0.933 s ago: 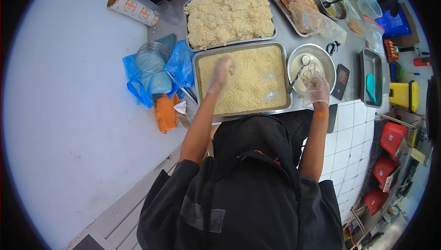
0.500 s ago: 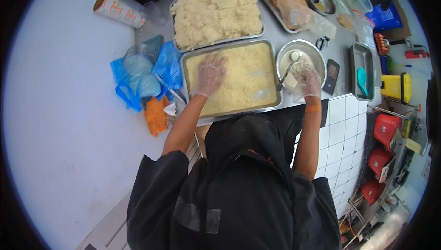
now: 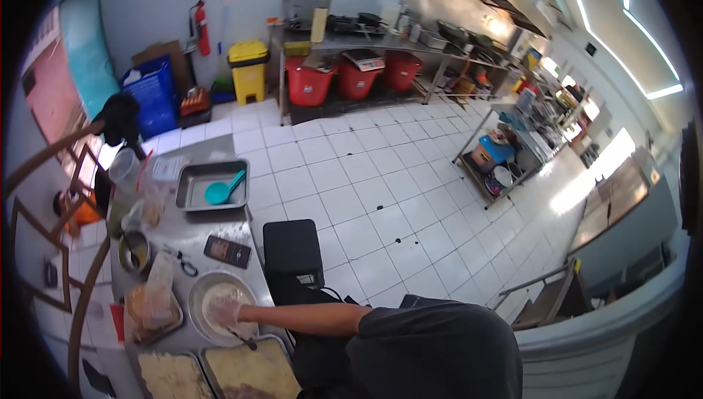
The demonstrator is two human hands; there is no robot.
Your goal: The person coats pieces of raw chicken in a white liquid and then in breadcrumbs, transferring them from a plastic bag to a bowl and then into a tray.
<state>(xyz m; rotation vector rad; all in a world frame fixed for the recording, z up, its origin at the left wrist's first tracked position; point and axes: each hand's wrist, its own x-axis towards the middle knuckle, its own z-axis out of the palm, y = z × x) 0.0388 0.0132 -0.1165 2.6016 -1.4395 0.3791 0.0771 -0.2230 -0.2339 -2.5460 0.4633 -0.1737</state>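
My right hand [image 3: 228, 309], in a clear plastic glove, is down in the steel bowl [image 3: 198, 296] of pale batter, its fingers hidden. A utensil's black handle [image 3: 245, 340] leans out of the bowl beside it. At the bottom edge, my gloved left hand [image 3: 250, 389] is only partly visible in the tray of crumbs [image 3: 253, 359], too indistinct to show its fingers. A tray of breaded pieces [image 3: 168, 370] lies left of that tray, and a tray of bagged food [image 3: 150, 311] left of the bowl.
On the steel table are a phone [image 3: 227, 251], black scissors [image 3: 187, 263], a small bowl [image 3: 144, 245] and a tray [image 3: 190, 205] with a teal scoop. Chairs [image 3: 33, 230] stand left. Red tubs [image 3: 307, 87], a yellow bin [image 3: 249, 80] and a work table [image 3: 512, 128] are beyond.
The camera has swung up and to the right, bringing the room into view and pushing the trays to the bottom edge. My left hand had moved flatter onto the crumbs in between.
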